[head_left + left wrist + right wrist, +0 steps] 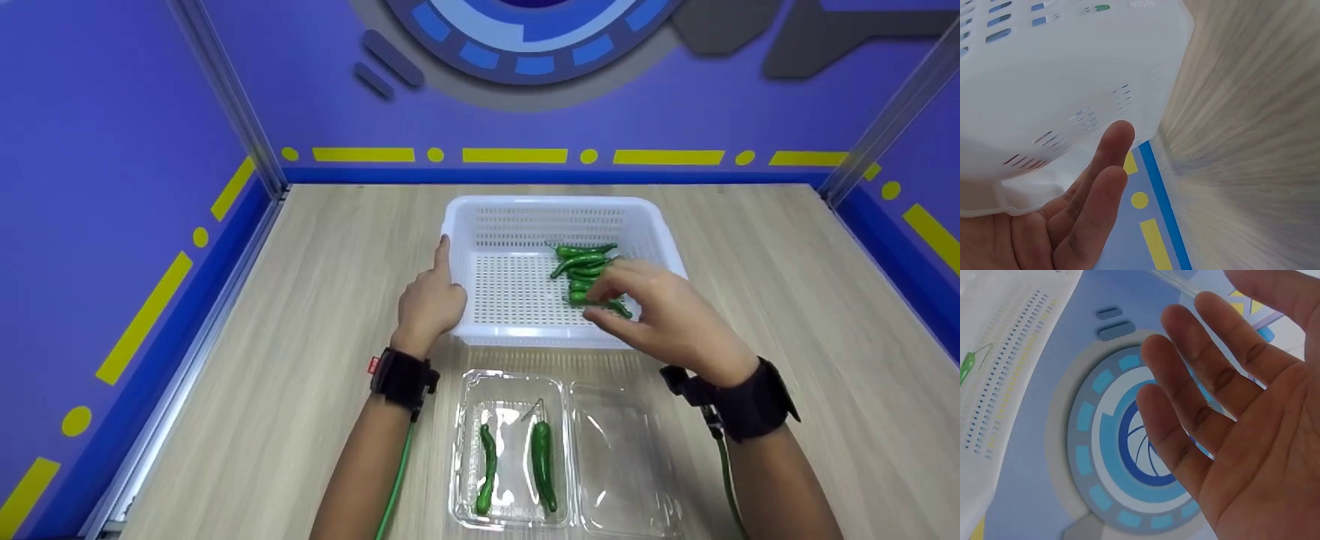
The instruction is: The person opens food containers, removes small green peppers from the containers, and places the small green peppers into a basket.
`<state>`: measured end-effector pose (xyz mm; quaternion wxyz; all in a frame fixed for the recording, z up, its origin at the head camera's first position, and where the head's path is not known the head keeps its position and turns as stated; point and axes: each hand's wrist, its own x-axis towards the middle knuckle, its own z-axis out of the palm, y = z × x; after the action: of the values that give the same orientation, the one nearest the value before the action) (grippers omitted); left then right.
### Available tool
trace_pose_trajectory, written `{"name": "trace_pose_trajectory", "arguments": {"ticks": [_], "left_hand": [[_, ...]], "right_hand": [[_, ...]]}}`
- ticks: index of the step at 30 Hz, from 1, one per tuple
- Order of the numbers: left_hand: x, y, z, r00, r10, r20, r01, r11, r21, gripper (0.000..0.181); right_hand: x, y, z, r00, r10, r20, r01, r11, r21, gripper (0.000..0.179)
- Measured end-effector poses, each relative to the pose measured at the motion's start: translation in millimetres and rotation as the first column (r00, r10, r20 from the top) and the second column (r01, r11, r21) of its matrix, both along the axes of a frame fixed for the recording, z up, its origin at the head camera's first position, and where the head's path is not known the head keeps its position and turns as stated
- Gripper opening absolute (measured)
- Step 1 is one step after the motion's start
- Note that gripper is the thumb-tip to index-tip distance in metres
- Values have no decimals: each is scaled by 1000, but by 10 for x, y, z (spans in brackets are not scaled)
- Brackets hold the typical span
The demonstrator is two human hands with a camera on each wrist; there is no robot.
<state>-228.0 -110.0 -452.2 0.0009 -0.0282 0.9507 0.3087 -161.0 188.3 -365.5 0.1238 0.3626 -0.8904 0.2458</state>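
Note:
A white plastic basket (517, 334) stands on the table with several green chili peppers (585, 259) heaped at its right side. My left hand (431, 304) holds the basket's left rim, its fingers (1109, 152) along the outside of the wall and the thumb at the rim. Over the right part of the basket, my right hand (660, 315) hovers above the peppers, thumb and fingers apart. Its palm and loosely bent fingers show nothing held in the right wrist view. Nearer me, a clear plastic box (514, 379) contains two green chili peppers (541, 465), set apart lengthwise.
The box's clear lid (626, 457) lies folded open to the right. Wood-grain table (337, 300) surface runs around the basket and box. Blue printed panels (510, 120) enclose the back and sides. Green cables (397, 480) trail from both wrist straps.

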Motion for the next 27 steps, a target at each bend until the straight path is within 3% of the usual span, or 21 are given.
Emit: {"name": "trace_pose_trajectory", "arguments": {"ticks": [6, 19, 27], "left_hand": [[-10, 1, 1, 1000, -3, 3, 3, 1000, 2, 83], [14, -3, 18, 1000, -5, -9, 5, 1000, 10, 83], [14, -3, 15, 1000, 0, -7, 0, 1000, 11, 83]], "right_hand": [[135, -142, -33, 996, 84, -34, -82, 996, 45, 15], [332, -422, -132, 977, 195, -84, -181, 972, 151, 22], [478, -591, -265, 960, 282, -10, -266, 916, 299, 32]]}}
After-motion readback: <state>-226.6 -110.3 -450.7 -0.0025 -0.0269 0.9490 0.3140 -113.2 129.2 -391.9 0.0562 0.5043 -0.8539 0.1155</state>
